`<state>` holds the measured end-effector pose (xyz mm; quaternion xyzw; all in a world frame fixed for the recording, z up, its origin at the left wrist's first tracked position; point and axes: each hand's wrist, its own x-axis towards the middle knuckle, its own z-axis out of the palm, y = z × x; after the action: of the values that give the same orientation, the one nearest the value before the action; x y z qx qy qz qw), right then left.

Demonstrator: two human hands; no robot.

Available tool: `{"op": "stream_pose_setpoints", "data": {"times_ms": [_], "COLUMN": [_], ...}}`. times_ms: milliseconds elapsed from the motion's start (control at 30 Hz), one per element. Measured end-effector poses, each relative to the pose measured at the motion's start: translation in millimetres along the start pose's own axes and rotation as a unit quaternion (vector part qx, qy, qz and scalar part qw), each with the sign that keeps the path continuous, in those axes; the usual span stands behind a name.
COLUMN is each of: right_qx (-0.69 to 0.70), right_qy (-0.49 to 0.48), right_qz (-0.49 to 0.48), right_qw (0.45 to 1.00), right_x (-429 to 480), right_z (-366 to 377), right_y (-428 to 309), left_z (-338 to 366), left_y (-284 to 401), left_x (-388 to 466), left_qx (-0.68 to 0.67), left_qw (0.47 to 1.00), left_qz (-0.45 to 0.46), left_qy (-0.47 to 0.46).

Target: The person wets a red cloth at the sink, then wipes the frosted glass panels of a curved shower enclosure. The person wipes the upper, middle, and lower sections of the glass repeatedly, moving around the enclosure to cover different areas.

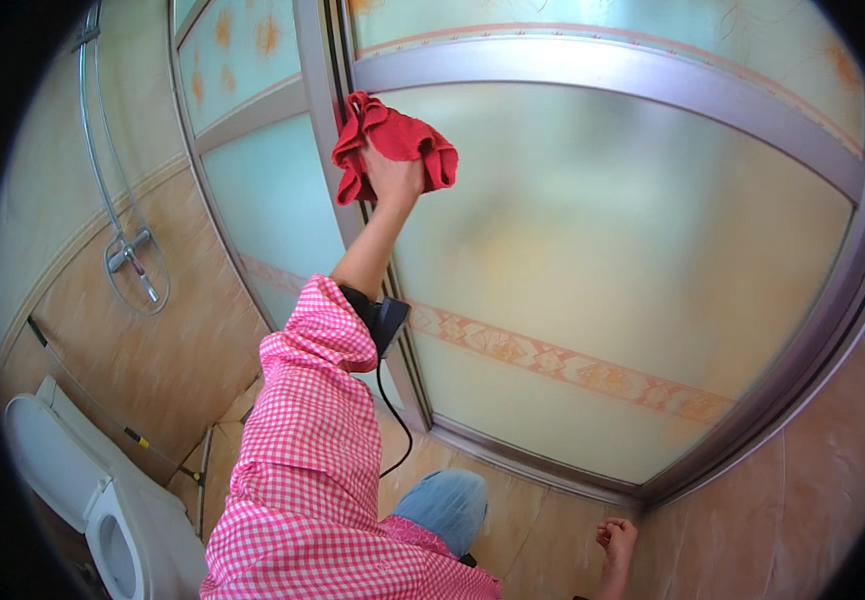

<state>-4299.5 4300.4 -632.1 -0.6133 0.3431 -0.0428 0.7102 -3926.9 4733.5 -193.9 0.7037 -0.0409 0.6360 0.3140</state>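
My left hand (395,174) holds a bunched red cloth (432,154) against the metal frame at the left edge of a frosted glass door panel (612,247). Its fingers are mostly hidden by the cloth. That arm wears a pink and white checked sleeve, with a black device (390,326) and a cable strapped near the elbow. Low at the right, my right hand (616,536) hangs near the foot of the door frame, its fingers loosely curled, with nothing seen in it.
A white toilet (114,540) with its lid raised stands at the lower left. Behind it, a thin pole (87,390) leans by the tiled wall. A shower mixer (131,251) with its hose and rail is mounted at the left. A metal door track (530,465) edges the tiled floor.
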Motion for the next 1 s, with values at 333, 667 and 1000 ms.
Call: {"op": "stream_pose_setpoints", "data": {"times_ms": [333,667,1000], "right_qx": [-0.016,-0.029,0.021], "right_qy": [-0.043,-0.068,-0.040], "right_qz": [0.022,0.008,0.039], "right_qw": [0.999,0.997,0.998], "right_x": [5,-28,-30], "right_z": [20,14,24], "right_y": [27,46,37], "left_z": [15,-2,39], "left_y": [-144,-224,-38], "left_x": [-303,-551,-285], "left_qx": [-0.172,-0.690,-0.273], "left_qw": [0.941,0.508,0.937], "left_qz": [-0.268,-0.511,-0.197], "left_qy": [-0.115,0.065,-0.095]}}
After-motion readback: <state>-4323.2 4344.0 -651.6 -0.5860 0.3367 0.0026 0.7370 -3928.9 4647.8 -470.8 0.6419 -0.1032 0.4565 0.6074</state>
